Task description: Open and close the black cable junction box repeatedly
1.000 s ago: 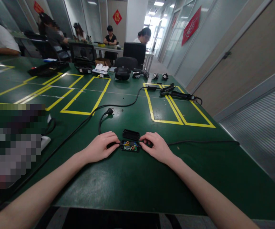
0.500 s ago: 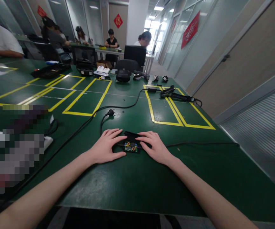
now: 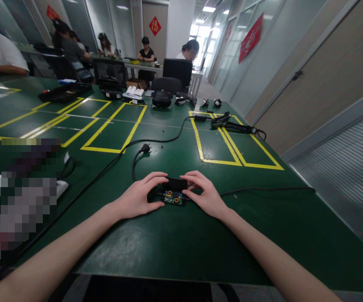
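An opened power adapter lies in front of me on the green table. Its circuit board (image 3: pixel 173 197), with two orange-copper coils, sits in the lower shell. Just behind the board, the black adapter cover (image 3: pixel 176 183) is tilted up on edge. My left hand (image 3: pixel 142 195) grips the cover's left end with its fingertips, while its thumb reaches the lower left corner of the board's shell. At the other end, my right hand (image 3: pixel 205 195) pinches the cover, its thumb near the board's right side. Cords leave the adapter on both sides, partly hidden by my hands.
A black power plug (image 3: pixel 145 148) lies beyond my left hand. Long black cable (image 3: pixel 115 161) runs across the table (image 3: pixel 175 243). Far right, a black tool-like device (image 3: pixel 234 126) crosses yellow tape. Black cases and small parts line the far edge; several people sit beyond. Blurred items lie left.
The cover has come up from lying behind the board to a tilted stance, and its smooth face shows now. Fingers of both hands have curled in around its ends.
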Tool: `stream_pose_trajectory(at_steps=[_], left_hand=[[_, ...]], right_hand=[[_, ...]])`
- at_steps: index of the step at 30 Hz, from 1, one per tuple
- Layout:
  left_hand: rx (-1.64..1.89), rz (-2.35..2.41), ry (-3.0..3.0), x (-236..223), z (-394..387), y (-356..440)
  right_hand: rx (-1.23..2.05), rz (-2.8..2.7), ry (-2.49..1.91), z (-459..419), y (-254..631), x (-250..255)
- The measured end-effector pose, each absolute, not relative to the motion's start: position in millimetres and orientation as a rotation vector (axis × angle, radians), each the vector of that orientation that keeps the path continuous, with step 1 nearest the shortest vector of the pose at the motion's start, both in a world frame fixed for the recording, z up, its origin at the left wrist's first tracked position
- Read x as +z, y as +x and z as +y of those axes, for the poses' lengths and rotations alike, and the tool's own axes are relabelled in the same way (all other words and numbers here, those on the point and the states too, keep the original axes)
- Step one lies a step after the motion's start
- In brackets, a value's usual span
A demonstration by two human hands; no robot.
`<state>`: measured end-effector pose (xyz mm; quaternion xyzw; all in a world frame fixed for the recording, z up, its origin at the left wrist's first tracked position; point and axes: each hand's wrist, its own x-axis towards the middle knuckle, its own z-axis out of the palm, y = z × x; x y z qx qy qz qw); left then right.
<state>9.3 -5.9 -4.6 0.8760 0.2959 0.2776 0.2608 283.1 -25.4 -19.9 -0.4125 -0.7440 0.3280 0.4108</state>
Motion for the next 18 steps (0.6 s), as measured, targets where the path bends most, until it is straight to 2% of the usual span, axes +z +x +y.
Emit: stream_pose_trajectory(at_steps=[18], left_hand=[[0.709,0.789,2.34,-5.4,-6.9,8.5]], right_hand=[[0.532,-1.998,-0.921,-25.9,283.1,-21.2]])
